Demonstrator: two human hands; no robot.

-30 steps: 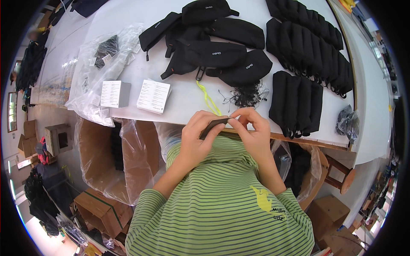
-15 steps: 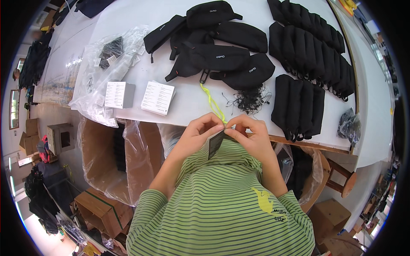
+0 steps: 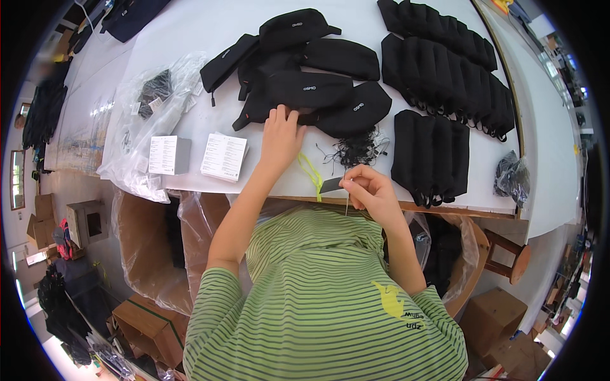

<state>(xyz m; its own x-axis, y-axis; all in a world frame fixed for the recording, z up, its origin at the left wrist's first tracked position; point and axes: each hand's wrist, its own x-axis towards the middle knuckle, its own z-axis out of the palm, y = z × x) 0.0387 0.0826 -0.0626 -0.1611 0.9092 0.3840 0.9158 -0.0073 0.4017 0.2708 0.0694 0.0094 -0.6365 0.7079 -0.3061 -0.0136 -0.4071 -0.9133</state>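
My right hand (image 3: 370, 190) is closed in a pinch on a dark hang tag (image 3: 330, 185) with a thin string, just above the table's near edge. My left hand (image 3: 283, 138) reaches forward over the table, fingers stretched out with their tips on the lower edge of a black pouch (image 3: 311, 89). Whether those fingertips grip any fabric cannot be seen. A neon yellow cord (image 3: 310, 170) runs from beside my left hand down to the table edge. Next to my right hand lies a tangled heap of black strings (image 3: 358, 147).
Two stacks of printed white cards, one (image 3: 169, 155) beside another (image 3: 223, 157), stand left of my left forearm. Clear plastic bags (image 3: 130, 120) lie farther left. Rows of black pouches (image 3: 445, 79) fill the right side. A plastic-lined carton (image 3: 149, 244) stands below the table.
My left hand has left the tag and moved forward to the black pouch. My right hand keeps the tag and has shifted slightly right. The view has shifted a little.
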